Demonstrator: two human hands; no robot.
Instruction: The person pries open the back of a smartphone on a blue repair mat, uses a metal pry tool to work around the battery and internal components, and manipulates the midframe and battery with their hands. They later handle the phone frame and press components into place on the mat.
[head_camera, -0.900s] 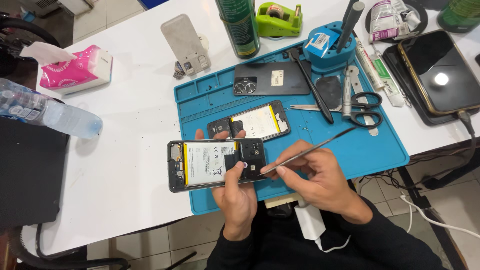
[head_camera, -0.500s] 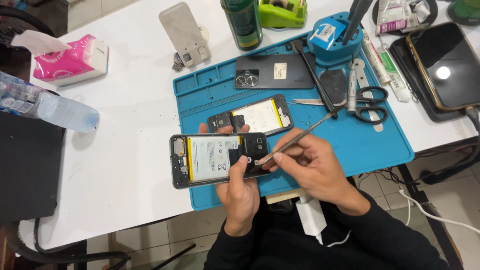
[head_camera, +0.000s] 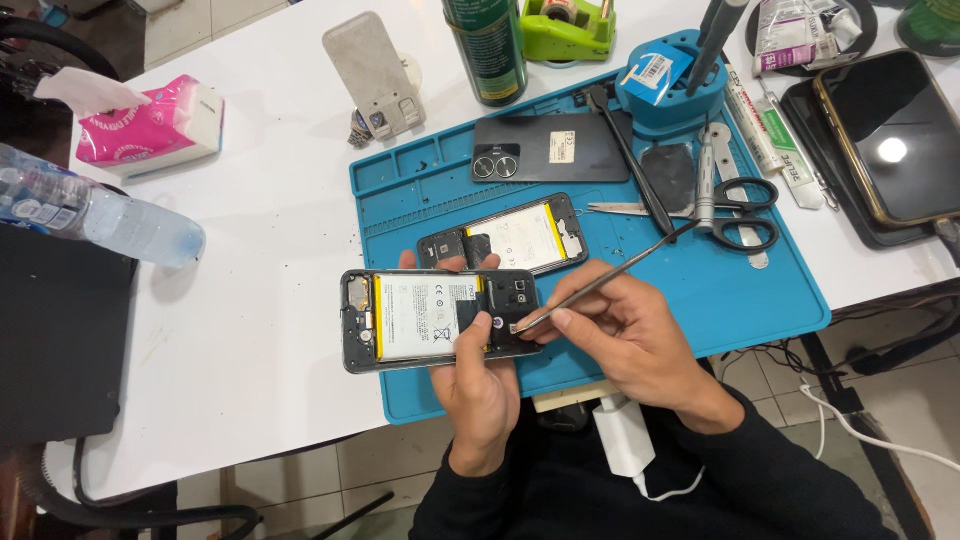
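Far left of the fingers lie one clear water bottle (head_camera: 95, 213) and one pink tissue pack (head_camera: 150, 125) with a white sheet sticking up. The left hand (head_camera: 480, 385) curls closed around the opened phone (head_camera: 440, 318), thumb pressed on its right part; the phone is back-off, black-framed, with a white battery edged in yellow. Just beyond the fingertips lies a second opened phone (head_camera: 505, 238), and past it one dark back cover (head_camera: 550, 148). The right hand (head_camera: 625, 335) pinches shut on thin metal tweezers (head_camera: 600, 285), tips touching the held phone. Right of the fingers: one pair of scissors (head_camera: 735, 212), one blue mat (head_camera: 740, 290).
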